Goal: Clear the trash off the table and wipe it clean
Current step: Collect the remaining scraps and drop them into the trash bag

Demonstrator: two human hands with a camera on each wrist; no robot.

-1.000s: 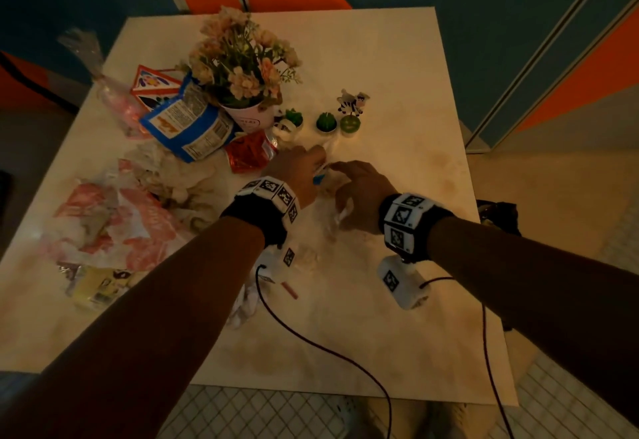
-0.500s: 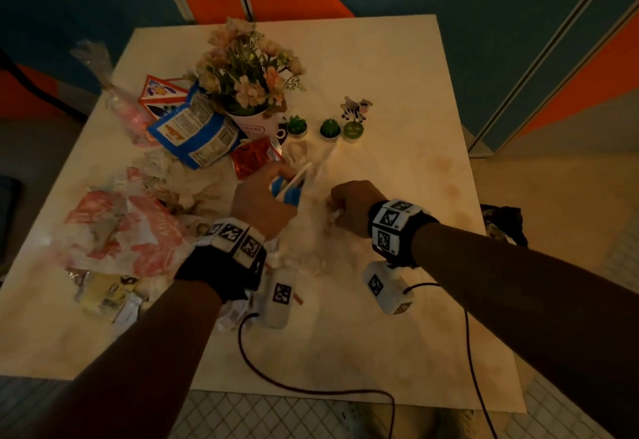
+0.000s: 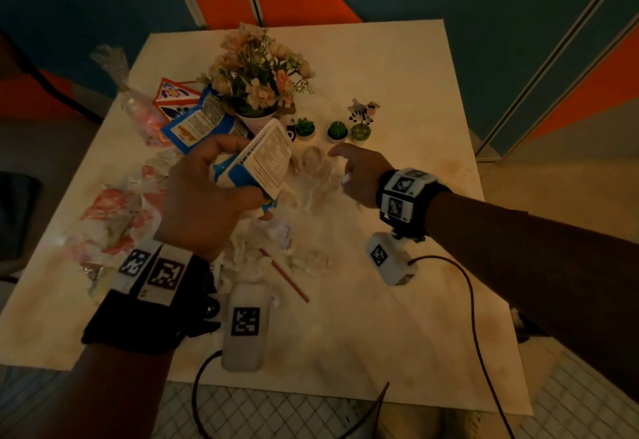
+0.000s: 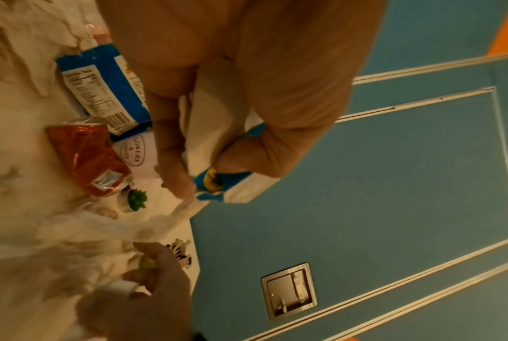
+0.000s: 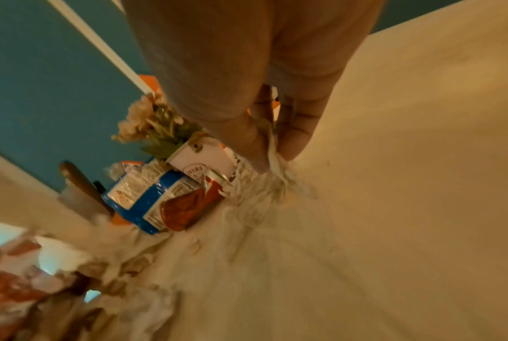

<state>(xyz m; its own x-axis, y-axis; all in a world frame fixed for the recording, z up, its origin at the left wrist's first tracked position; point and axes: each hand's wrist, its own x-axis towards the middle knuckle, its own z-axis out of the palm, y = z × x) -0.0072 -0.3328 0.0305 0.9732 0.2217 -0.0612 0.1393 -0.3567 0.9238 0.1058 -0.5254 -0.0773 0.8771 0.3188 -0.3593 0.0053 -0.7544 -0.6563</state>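
My left hand (image 3: 221,193) grips a blue-and-white carton (image 3: 268,158) and holds it tilted above the table (image 3: 397,69); the left wrist view shows the fingers (image 4: 171,161) curled round the carton (image 4: 217,182). My right hand (image 3: 347,167) pinches a thin, crinkled clear plastic wrapper (image 3: 316,176), and its fingertips (image 5: 255,147) squeeze the wrapper (image 5: 273,159) just above the tabletop. Crumpled tissues (image 3: 266,248) and a red straw (image 3: 285,276) lie under my hands. A blue snack bag (image 3: 193,124), a red foil wrapper (image 4: 86,159) and red-and-white paper wrappers (image 3: 114,221) lie to the left.
A flower pot (image 3: 257,93) stands at the back centre, with small green candles (image 3: 337,131) and a cow figure (image 3: 363,112) to its right. A clear bag (image 3: 138,110) lies at the far left. Camera cables (image 3: 473,317) trail over the near table edge.
My left hand has lifted the blue-and-white carton off the table and turned it toward me. My right hand has reached further back, still pinching the plastic wrapper.
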